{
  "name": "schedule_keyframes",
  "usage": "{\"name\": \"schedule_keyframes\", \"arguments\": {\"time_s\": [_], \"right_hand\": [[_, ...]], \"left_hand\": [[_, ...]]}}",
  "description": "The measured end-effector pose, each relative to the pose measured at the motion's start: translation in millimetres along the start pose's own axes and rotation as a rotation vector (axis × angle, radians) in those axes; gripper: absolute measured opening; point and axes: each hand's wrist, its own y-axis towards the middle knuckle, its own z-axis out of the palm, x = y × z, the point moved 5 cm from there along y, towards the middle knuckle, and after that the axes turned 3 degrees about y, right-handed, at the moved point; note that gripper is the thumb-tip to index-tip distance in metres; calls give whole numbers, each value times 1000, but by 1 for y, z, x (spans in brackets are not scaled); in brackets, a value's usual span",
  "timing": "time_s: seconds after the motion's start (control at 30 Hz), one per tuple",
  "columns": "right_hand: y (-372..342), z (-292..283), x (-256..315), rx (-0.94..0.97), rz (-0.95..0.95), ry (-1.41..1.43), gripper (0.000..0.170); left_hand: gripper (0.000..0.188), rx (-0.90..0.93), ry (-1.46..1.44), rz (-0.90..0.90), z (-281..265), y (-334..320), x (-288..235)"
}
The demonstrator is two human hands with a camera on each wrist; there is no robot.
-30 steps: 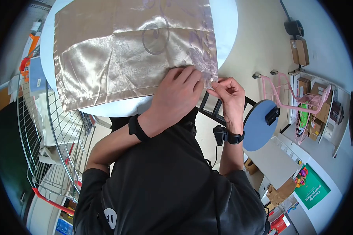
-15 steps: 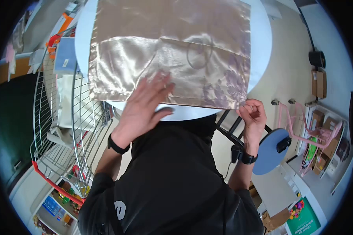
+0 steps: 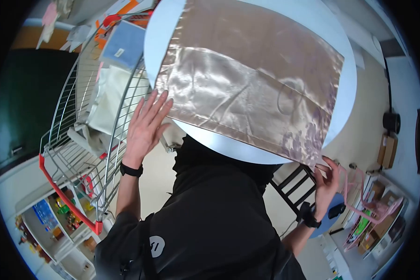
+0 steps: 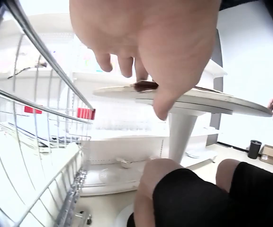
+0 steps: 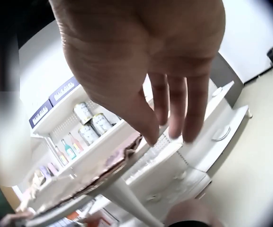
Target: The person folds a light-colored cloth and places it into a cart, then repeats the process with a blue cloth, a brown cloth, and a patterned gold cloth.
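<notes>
A shiny beige cloth [image 3: 247, 88] with a floral pattern lies on a round white table [image 3: 347, 98]. At its near left corner, the left hand [image 3: 145, 130] rests its straight fingertips on the edge, thumb held apart. The left wrist view has this hand [image 4: 146, 42] above the table rim [image 4: 212, 101], a bit of cloth [image 4: 146, 85] beside the fingers. The right hand [image 3: 326, 184] pinches the near right corner between thumb and forefinger. In the right wrist view the cloth's edge [image 5: 120, 163] meets the thumb of the right hand [image 5: 150, 61], other fingers hanging down.
A wire cart [image 3: 65, 140] with a red handle stands left of the table, holding folded fabric [image 3: 109, 100] and a blue package [image 3: 123, 45]. A dark slatted rack [image 3: 294, 186] and a pink cart [image 3: 371, 210] are to the right. Shelves [image 5: 56, 113] stand beyond the table.
The left hand has slid from the cloth's near right part to its near left corner. The right hand stays at the right corner. The head view has shifted and turned.
</notes>
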Motion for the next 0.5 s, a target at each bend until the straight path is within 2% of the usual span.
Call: {"name": "schedule_keyframes", "arguments": {"time_s": [0.07,0.13,0.17,0.23,0.27,0.33,0.4,0.43,0.5], "right_hand": [[0,-13,12,-133,-184,-282,67],[-2,3,40,-177,-532,-616,83],[-1,13,41,-125,-577,-675,86],[6,35,31,-42,-657,-808,93],[8,42,27,-1,-720,-843,88],[9,52,31,61,-802,-960,80],[9,54,31,86,-800,-921,71],[7,55,34,52,-807,-873,66],[6,50,42,55,-805,-849,58]], "left_hand": [[76,-104,44,-121,-7,-3,18],[76,-187,58,-247,-11,2,30],[81,-201,43,-270,-12,8,29],[86,-145,57,-194,-10,17,25],[89,-120,59,-146,-9,25,21],[81,-172,-2,-43,-11,32,14],[73,-177,-58,37,-9,30,20],[62,-220,-81,20,-14,28,20],[57,-223,-83,14,-16,25,22]]}}
